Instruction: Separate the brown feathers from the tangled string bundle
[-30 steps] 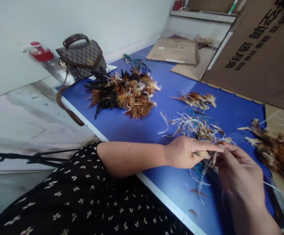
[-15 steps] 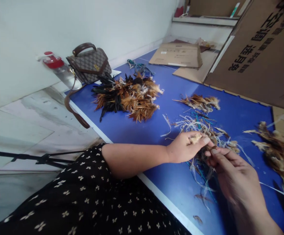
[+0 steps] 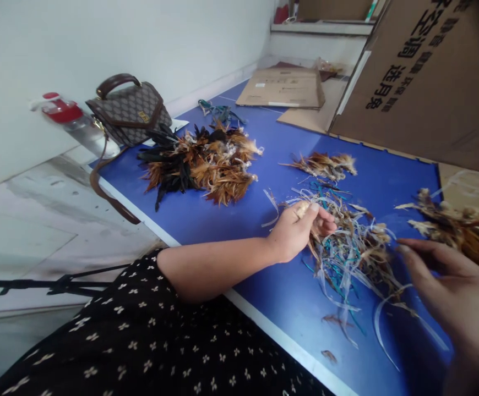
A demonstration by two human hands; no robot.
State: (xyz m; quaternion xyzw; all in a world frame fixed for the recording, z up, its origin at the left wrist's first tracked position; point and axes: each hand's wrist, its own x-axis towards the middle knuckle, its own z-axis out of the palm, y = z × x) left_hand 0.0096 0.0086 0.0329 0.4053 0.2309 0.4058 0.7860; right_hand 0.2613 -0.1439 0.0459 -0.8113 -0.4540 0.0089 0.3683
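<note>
My left hand [image 3: 296, 232] is closed on a small bunch of brown feathers [image 3: 303, 209], held just above the blue table [image 3: 231, 220]. Right beside it lies a tangle of pale and teal strips mixed with feather scraps [image 3: 350, 247]. My right hand [image 3: 450, 286] hovers at the lower right with its fingers stretched out and nothing in them, close to a loose heap of brown feathers [image 3: 462, 231] at the right edge. A big pile of orange, brown and black feather bundles [image 3: 202, 165] lies farther back on the left, and a smaller bundle [image 3: 326, 165] sits in the middle.
A patterned handbag [image 3: 130, 113] with a brown strap and a red-capped bottle [image 3: 72, 118] sit at the table's far left corner. A large printed cardboard box [image 3: 425, 82] stands at the right, with flat cardboard [image 3: 283, 88] behind. A black tripod leg [image 3: 58, 283] crosses the floor.
My hands have come apart: the right hand let go and moved right, fingers spread. The left hand drew back to the left with the small feather bunch in it.
</note>
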